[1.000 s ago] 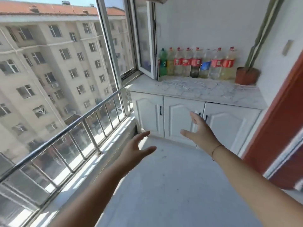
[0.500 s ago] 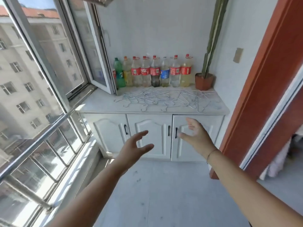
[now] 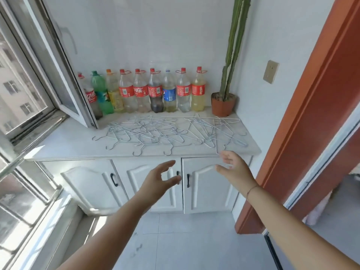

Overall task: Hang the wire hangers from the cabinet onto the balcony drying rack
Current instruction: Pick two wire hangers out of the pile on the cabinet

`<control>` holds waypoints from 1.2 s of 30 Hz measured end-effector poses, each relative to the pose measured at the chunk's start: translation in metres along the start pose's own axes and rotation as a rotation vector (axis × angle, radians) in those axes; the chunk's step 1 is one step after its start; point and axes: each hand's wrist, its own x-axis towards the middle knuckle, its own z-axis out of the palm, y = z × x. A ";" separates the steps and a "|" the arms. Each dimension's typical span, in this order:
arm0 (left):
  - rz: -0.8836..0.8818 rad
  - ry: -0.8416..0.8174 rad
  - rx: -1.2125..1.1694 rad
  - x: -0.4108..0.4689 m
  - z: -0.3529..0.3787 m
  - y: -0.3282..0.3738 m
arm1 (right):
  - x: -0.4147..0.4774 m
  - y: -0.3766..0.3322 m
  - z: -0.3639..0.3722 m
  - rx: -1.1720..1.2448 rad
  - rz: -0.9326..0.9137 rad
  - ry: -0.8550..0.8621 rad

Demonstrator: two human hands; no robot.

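The task looks barely begun: a tangled heap of thin silver wire hangers [image 3: 167, 133] lies flat on the pale marble top of the white three-door cabinet [image 3: 64, 147], in front of a row of plastic soda bottles [image 3: 142, 92] — none lifted, and no drying rack is in view. Both arms stretch forward below the counter edge. The left hand [image 3: 158, 178] is empty, fingers curled loosely apart. The right hand [image 3: 234, 168] — also empty and spread — hovers just below the nearest hangers.
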 end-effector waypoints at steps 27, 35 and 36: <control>-0.185 -0.106 -0.047 0.372 0.050 -0.062 | 0.361 0.158 0.022 -0.393 0.326 -0.131; -0.271 -0.211 -0.043 0.421 0.061 -0.090 | 0.395 0.198 0.032 -0.618 0.392 -0.206; -0.278 -0.215 -0.044 0.426 0.064 -0.092 | 0.399 0.202 0.033 -0.630 0.395 -0.212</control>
